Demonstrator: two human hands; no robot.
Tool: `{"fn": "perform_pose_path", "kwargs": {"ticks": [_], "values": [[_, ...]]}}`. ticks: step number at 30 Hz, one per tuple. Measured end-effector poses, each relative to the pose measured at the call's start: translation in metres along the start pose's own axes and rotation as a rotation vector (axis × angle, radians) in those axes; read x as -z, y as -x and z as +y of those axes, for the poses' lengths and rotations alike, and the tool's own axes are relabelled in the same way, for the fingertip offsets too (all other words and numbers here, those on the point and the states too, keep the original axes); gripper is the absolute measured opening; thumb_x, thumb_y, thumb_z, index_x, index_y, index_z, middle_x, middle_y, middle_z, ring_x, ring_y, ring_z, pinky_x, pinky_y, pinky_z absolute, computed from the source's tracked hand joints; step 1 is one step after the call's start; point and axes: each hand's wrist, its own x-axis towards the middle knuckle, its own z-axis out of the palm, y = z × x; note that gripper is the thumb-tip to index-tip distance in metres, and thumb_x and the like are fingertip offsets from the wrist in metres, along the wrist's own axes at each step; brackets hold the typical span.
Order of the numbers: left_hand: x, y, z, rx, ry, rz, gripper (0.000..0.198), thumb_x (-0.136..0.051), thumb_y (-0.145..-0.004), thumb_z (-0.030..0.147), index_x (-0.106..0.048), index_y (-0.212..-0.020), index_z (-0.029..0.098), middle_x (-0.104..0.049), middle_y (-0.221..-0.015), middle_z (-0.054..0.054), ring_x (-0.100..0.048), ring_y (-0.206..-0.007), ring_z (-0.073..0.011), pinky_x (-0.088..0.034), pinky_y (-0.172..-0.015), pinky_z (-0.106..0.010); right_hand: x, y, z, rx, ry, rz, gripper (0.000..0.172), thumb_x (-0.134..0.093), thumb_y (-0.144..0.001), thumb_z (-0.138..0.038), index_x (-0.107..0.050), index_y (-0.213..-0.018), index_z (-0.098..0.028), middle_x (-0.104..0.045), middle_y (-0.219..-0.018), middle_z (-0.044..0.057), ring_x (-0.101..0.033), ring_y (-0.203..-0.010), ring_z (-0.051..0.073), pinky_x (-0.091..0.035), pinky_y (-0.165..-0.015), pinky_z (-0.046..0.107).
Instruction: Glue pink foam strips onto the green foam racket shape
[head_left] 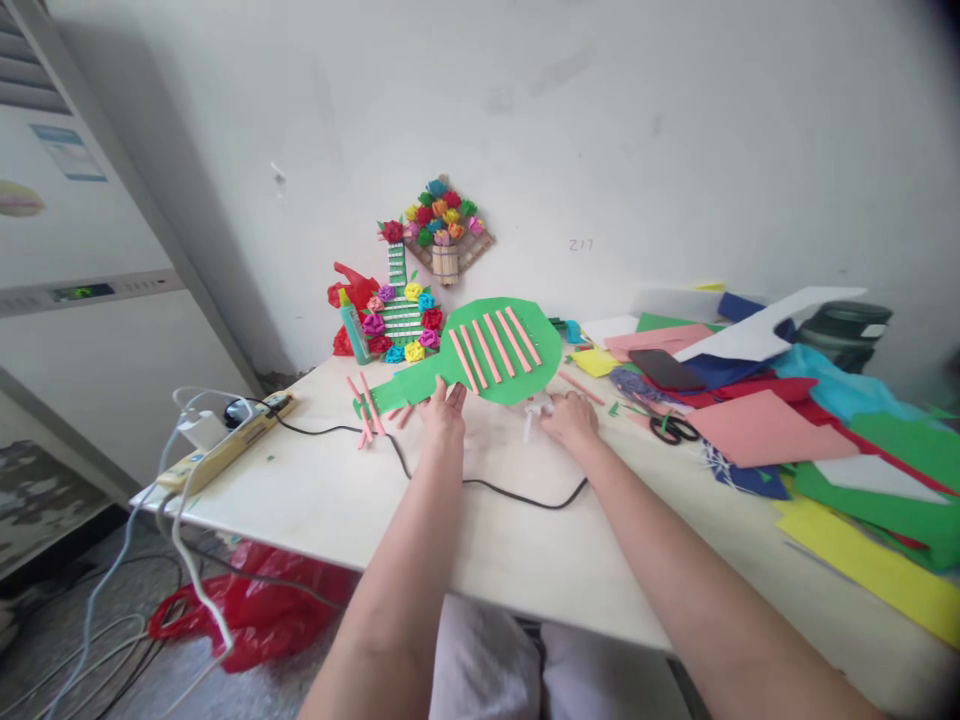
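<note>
Left hand (448,402) is gripping the lower edge of a green cutout (536,342), fingers closing near where its narrow neck is meeting the broad, rounded head. Cutout is standing tilted above the counter (517,560), between the two hands; whether its edge is touching the surface, cannot tell. Its flat, matte face is carrying a slanting row of slim pink sticks (490,350), lying roughly parallel. Right hand (574,422) is closing around a small white tool (537,411), blurred in outline, just below the cutout's head. Near the neck's far end, loose pink rods (372,403) are crossing one another.

Behind, a guitar-shaped craft (403,318) is leaning by the wall, white bars striping its green body and crumpled-looking flowers ringing it. A translucent glue bottle (352,328) is standing beside it. Above, a wall ornament (445,264) is showing multicoloured blooms over a ribbed, cylindrical holder.

To the right, black-handled scissors (673,429) are lying near a flat, dark phone (666,369) and overlapping coloured sheets (772,427). To the left, a long power strip (225,446) is resting by the counter's edge; a thin black cord (517,496) is curving across the smooth, pale top.
</note>
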Motion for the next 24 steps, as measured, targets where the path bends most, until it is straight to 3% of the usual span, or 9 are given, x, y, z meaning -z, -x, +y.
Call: {"fn": "perform_pose_path", "kwargs": {"ticks": [4, 10, 13, 15, 18, 20, 24], "values": [[-0.001, 0.0, -0.002, 0.038, 0.027, -0.015, 0.034, -0.051, -0.081, 0.017, -0.045, -0.111, 0.031, -0.061, -0.105, 0.0, -0.063, -0.085, -0.0115, -0.05, -0.078, -0.026, 0.008, 0.003, 0.001, -0.006, 0.026, 0.033, 0.047, -0.046, -0.073, -0.049, -0.063, -0.103, -0.016, -0.053, -0.108, 0.017, -0.043, -0.106, 0.029, -0.03, -0.087, 0.039], [0.0, -0.001, -0.005, 0.11, 0.148, -0.039, 0.031, -0.049, -0.081, 0.011, -0.048, -0.108, 0.026, -0.062, -0.103, -0.001, -0.062, -0.09, -0.0125, -0.05, -0.082, -0.027, 0.019, 0.004, -0.004, 0.069, -0.137, 0.12, 0.035, -0.053, -0.069, -0.031, -0.063, -0.101, -0.02, -0.052, -0.116, 0.012, -0.04, -0.11, 0.027, -0.025, -0.092, 0.04], [-0.001, 0.0, -0.007, 0.144, 0.201, -0.067, 0.027, -0.048, -0.081, 0.01, -0.049, -0.105, 0.023, -0.062, -0.102, -0.002, -0.062, -0.089, -0.0128, -0.05, -0.083, -0.028, 0.015, 0.001, -0.008, 0.031, -0.567, 0.07, 0.031, -0.05, -0.071, -0.032, -0.065, -0.094, -0.017, -0.061, -0.102, 0.009, -0.05, -0.099, 0.022, -0.035, -0.086, 0.034], [-0.003, 0.001, -0.009, 0.163, 0.188, -0.084, 0.024, -0.047, -0.082, 0.011, -0.05, -0.103, 0.022, -0.062, -0.101, -0.004, -0.062, -0.09, -0.0131, -0.05, -0.083, -0.028, 0.012, 0.0, -0.012, -0.037, -1.013, 0.014, 0.032, -0.049, -0.071, -0.038, -0.065, -0.087, -0.015, -0.064, -0.091, 0.007, -0.056, -0.081, 0.017, -0.042, -0.069, 0.028], [-0.006, 0.004, -0.012, 0.171, 0.122, -0.075, 0.021, -0.046, -0.083, 0.013, -0.051, -0.102, 0.022, -0.063, -0.098, -0.003, -0.061, -0.09, -0.0128, -0.05, -0.082, -0.026, 0.01, -0.001, -0.021, -0.119, -1.515, -0.025, 0.034, -0.055, -0.066, -0.045, -0.062, -0.074, -0.012, -0.062, -0.073, 0.005, -0.053, -0.059, 0.012, -0.037, -0.045, 0.021], [-0.007, 0.007, -0.014, 0.168, 0.073, -0.061, 0.019, -0.049, -0.082, 0.015, -0.053, -0.1, 0.022, -0.063, -0.095, -0.002, -0.062, -0.088, -0.0119, -0.049, -0.082, -0.025, 0.011, 0.0, -0.028, -0.171, -1.684, -0.038, 0.033, -0.061, -0.062, -0.045, -0.059, -0.068, -0.012, -0.058, -0.062, 0.002, -0.05, -0.051, 0.009, -0.032, -0.039, 0.018], [-0.009, 0.011, -0.017, 0.18, 0.098, -0.083, 0.018, -0.054, -0.079, 0.016, -0.054, -0.096, 0.021, -0.064, -0.084, -0.001, -0.063, -0.081, -0.0112, -0.049, -0.082, -0.025, 0.011, -0.001, -0.035, -0.277, -1.807, 0.0, 0.03, -0.071, -0.053, -0.036, -0.054, -0.062, -0.013, -0.054, -0.052, -0.002, -0.045, -0.043, 0.006, -0.028, -0.033, 0.016]]}}
